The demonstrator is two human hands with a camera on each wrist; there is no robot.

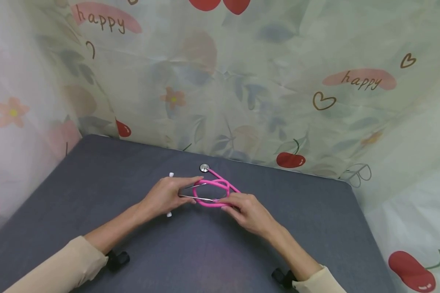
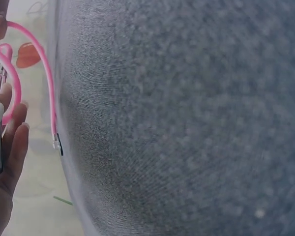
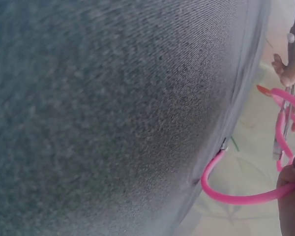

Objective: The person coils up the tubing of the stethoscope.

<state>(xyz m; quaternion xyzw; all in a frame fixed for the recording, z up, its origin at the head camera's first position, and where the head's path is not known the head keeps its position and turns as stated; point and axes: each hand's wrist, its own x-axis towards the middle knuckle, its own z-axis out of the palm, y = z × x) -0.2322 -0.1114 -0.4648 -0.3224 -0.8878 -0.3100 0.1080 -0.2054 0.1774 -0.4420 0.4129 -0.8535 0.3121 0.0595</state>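
A pink stethoscope (image 1: 212,205) is held over the grey table, its tubing coiled into a loop around the metal ear tubes (image 1: 196,197). My left hand (image 1: 163,197) grips it from the left, thumb and fingers spread across the ear tubes and the loop's edge. White ear tips (image 1: 169,214) stick out beyond that hand. On the right, my right hand (image 1: 251,211) pinches the tubing where the loop meets the ear tubes. The round chest piece (image 1: 204,167) lies toward the table's far side, joined by a stretch of pink tubing (image 2: 48,73) that also curves through the left wrist view.
The grey table (image 1: 315,228) reaches back to a printed curtain (image 1: 242,101) with cherries, hearts and lettering. More curtain hangs at the left and right sides. Black straps (image 1: 118,260) sit at both wrists, by beige sleeves.
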